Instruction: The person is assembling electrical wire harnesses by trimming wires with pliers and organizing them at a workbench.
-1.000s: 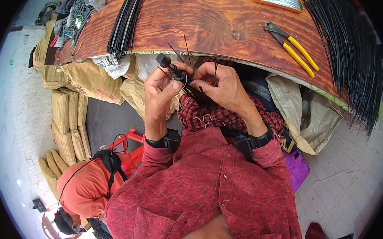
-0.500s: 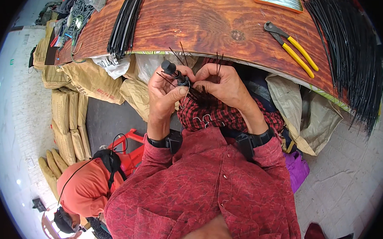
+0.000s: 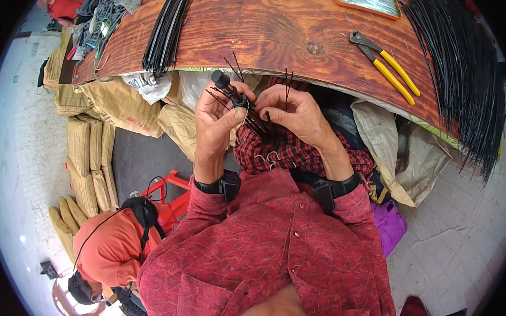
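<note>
My left hand point(image 3: 214, 125) is closed around a black rod point(image 3: 230, 91) with a round knob at its top end. Several thin black ribs point(image 3: 238, 67) stick out beside the rod and between my fingers. Close on the right, my right hand point(image 3: 301, 118) pinches one of the thin dark ribs with thumb and forefinger, next to the rod's lower part. Other dark ribs hang below the fingers in front of a red-and-black checked cloth point(image 3: 287, 149) on my lap. The exact join between ribs and rod is hidden by my fingers.
On the wooden table point(image 3: 257, 26) lie yellow-handled cutting pliers point(image 3: 396, 73), an open tin point(image 3: 366, 16) of thin silvery wires and two bundles of black ribs, left point(image 3: 166, 34) and right point(image 3: 460, 73). Brown packages point(image 3: 83, 144) stand at left. A co-worker point(image 3: 106, 246) bends at lower left.
The knobbed rod has risen slightly and tipped a little to the left in my left hand. My right hand stays close to it, its fingertips shifted slightly.
</note>
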Demonstrator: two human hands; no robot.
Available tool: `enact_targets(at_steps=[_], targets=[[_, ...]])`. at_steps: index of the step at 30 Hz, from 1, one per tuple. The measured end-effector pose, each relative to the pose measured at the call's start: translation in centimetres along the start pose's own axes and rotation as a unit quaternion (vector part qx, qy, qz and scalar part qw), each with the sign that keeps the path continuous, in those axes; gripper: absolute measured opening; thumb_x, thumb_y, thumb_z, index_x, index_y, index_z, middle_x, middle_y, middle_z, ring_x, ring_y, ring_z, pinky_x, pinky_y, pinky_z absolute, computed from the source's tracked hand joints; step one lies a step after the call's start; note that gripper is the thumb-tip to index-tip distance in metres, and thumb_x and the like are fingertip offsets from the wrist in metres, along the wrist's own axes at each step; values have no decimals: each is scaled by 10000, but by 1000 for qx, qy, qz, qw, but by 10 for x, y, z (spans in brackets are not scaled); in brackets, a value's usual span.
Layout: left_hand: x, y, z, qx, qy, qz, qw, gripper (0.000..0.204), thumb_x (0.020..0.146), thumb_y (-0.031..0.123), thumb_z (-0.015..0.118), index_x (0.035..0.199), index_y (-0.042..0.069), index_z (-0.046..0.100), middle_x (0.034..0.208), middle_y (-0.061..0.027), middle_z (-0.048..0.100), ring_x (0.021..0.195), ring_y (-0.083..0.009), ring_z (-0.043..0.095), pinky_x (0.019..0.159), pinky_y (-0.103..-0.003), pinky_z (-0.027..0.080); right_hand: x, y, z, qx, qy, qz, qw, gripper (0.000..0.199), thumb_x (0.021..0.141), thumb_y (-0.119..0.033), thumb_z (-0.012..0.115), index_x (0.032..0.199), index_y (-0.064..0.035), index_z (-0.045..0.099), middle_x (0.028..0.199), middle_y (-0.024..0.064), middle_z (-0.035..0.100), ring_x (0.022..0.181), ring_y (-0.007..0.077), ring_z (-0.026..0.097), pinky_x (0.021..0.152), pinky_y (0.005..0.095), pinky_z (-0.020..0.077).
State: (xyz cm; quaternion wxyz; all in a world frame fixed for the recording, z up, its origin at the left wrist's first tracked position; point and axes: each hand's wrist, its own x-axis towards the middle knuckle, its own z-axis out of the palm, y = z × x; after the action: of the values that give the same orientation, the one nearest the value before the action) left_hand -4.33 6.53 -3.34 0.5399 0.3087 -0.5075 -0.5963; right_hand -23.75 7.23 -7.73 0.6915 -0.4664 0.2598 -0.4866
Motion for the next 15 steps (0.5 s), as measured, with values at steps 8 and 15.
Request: enact_targets(at_steps=[8,15], targets=[[-1,3,6,-4,-11,-8,1000,387,797,95,816,1093,19,579,1076,-156,667,980,-202,657,878,-321,527,2,0,-2,-103,-11,-46,994,90,918,-60,670,966,14,654,967,36,593,893,132,586,791,276,478],[-1,0,3,-17,-2,-13,1000,388,796,78,807,1094,11,568,1066,-162,680,971,-208,666,881,-331,529,2,-3,8,-238,41,-113,964,105,929,-58,605,1003,13,580,908,95,553,847,221,579,794,334,473]])
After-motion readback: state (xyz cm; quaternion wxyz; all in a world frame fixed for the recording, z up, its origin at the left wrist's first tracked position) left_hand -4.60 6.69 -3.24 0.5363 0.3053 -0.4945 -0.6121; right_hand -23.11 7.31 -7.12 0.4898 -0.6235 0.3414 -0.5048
